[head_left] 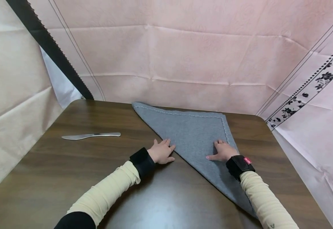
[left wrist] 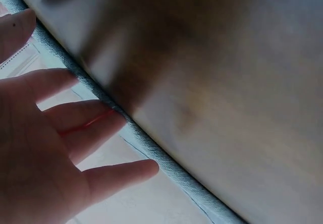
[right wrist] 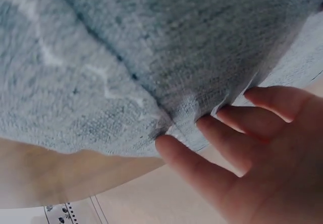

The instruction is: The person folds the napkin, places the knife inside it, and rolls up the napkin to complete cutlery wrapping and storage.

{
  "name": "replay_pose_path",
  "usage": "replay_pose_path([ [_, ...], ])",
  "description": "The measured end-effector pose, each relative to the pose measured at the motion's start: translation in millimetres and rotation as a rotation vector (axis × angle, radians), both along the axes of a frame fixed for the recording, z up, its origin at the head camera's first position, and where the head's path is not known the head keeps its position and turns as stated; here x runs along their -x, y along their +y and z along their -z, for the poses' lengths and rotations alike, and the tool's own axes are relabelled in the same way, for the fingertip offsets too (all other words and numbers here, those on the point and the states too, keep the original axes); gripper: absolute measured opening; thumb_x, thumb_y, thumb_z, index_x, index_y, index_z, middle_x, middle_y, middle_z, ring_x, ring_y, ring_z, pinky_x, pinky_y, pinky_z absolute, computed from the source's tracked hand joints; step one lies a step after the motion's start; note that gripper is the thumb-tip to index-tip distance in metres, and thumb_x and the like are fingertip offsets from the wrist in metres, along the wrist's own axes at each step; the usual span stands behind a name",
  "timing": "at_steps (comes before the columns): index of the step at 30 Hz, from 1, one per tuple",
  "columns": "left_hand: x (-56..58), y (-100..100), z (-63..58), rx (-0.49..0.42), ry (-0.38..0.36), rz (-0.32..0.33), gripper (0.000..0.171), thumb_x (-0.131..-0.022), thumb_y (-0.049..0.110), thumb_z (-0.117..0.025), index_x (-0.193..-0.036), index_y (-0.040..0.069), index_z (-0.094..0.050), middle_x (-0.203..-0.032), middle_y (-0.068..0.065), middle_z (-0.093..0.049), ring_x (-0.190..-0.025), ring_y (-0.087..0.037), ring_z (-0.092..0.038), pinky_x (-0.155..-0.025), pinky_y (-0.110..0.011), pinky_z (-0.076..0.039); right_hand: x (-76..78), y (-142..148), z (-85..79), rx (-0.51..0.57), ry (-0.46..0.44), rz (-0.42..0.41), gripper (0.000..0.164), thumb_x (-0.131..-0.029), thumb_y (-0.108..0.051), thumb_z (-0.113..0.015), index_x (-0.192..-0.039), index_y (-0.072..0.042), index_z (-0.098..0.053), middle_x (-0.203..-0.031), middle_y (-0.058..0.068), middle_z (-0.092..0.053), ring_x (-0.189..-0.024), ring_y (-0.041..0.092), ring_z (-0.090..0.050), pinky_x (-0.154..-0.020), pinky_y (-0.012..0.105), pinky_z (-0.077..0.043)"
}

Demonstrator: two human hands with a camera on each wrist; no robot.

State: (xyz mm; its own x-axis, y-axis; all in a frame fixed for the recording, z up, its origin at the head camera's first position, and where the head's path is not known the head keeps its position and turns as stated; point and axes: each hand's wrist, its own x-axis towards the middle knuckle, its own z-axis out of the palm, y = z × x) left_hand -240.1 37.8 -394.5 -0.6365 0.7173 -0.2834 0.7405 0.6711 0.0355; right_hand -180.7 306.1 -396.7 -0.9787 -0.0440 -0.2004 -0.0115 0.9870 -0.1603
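A grey-blue cloth napkin (head_left: 189,133) with pale stitching along its border lies folded into a triangle on the wooden table. My left hand (head_left: 162,152) has its fingers spread, and the fingertips touch the long folded edge (left wrist: 146,143) of the cloth. Farther right, my right hand (head_left: 223,150) rests on top of the cloth near its stitched right side, fingers extended. In the right wrist view, the fingertips (right wrist: 169,146) press on the woven fabric (right wrist: 192,47). Neither hand grips anything.
A metal table knife (head_left: 90,136) lies on the table (head_left: 69,168) to the left of the cloth. Pale pink hanging sheets (head_left: 183,57) enclose the back and sides, with a black strip (head_left: 52,51) at the left. The cloth's upper corner reaches near the table's far edge.
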Motion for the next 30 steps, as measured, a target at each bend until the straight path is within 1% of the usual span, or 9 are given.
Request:
replay_pose_path([
  [5, -7.2, -0.7, 2.1, 0.006, 0.036, -0.002, 0.057, -0.093, 0.043, -0.046, -0.141, 0.014, -0.035, -0.145, -0.017, -0.026, -0.133, -0.029, -0.024, -0.1, -0.056, -0.023, 4.1, 1.5, -0.4, 0.004, -0.055, -0.016, 0.085, -0.078, -0.042, -0.068, -0.131, 0.016, -0.034, -0.135, 0.036, -0.029, -0.125, 0.047, -0.028, -0.098, 0.053, -0.028],
  [7, -9.8, -1.1, 2.6, 0.006, 0.04, -0.003, 0.057, -0.093, 0.044, -0.045, -0.141, 0.014, -0.036, -0.144, -0.018, -0.027, -0.133, -0.029, -0.025, -0.1, -0.055, -0.024, 5.9, 1.8, -1.2, 0.008, -0.075, -0.02, 0.086, -0.079, -0.042, -0.068, -0.132, 0.016, -0.032, -0.136, 0.036, -0.027, -0.126, 0.047, -0.026, -0.099, 0.053, -0.026],
  [13, -17.4, -3.0, 0.9, 0.002, 0.05, 0.002, 0.056, -0.093, 0.044, -0.044, -0.14, 0.014, -0.037, -0.143, -0.02, -0.029, -0.132, -0.03, -0.027, -0.1, -0.053, -0.026, 13.1, 2.3, -5.6, 0.021, -0.101, -0.036, 0.088, -0.076, -0.041, -0.07, -0.132, 0.015, -0.032, -0.136, 0.035, -0.027, -0.126, 0.047, -0.026, -0.099, 0.053, -0.025],
  [19, -27.2, -4.6, 3.2, -0.015, 0.079, 0.048, 0.054, -0.094, 0.044, -0.043, -0.139, 0.015, -0.04, -0.14, -0.021, -0.034, -0.13, -0.032, -0.03, -0.098, -0.052, -0.03, 20.3, 3.6, -10.4, 0.011, -0.162, -0.05, 0.091, -0.075, -0.041, -0.072, -0.135, 0.014, -0.029, -0.139, 0.035, -0.023, -0.128, 0.047, -0.022, -0.101, 0.052, -0.023],
  [25, -38.6, -5.4, 7.3, -0.014, 0.13, 0.105, 0.053, -0.093, 0.046, -0.041, -0.137, 0.017, -0.042, -0.135, -0.021, -0.04, -0.125, -0.031, -0.036, -0.094, -0.048, -0.034, 27.7, 5.0, -11.2, -0.047, -0.173, -0.092, 0.091, -0.074, -0.038, -0.074, -0.134, 0.014, -0.031, -0.137, 0.035, -0.026, -0.126, 0.048, -0.025, -0.1, 0.052, -0.025],
  [30, -51.2, -6.4, 5.1, -0.03, 0.152, 0.14, 0.051, -0.093, 0.046, -0.042, -0.136, 0.018, -0.043, -0.129, -0.018, -0.046, -0.12, -0.03, -0.04, -0.092, -0.044, -0.036, 33.1, 2.0, -14.3, -0.091, -0.197, -0.108, 0.09, -0.074, -0.037, -0.074, -0.134, 0.014, -0.03, -0.137, 0.035, -0.026, -0.125, 0.05, -0.024, -0.1, 0.053, -0.024],
])
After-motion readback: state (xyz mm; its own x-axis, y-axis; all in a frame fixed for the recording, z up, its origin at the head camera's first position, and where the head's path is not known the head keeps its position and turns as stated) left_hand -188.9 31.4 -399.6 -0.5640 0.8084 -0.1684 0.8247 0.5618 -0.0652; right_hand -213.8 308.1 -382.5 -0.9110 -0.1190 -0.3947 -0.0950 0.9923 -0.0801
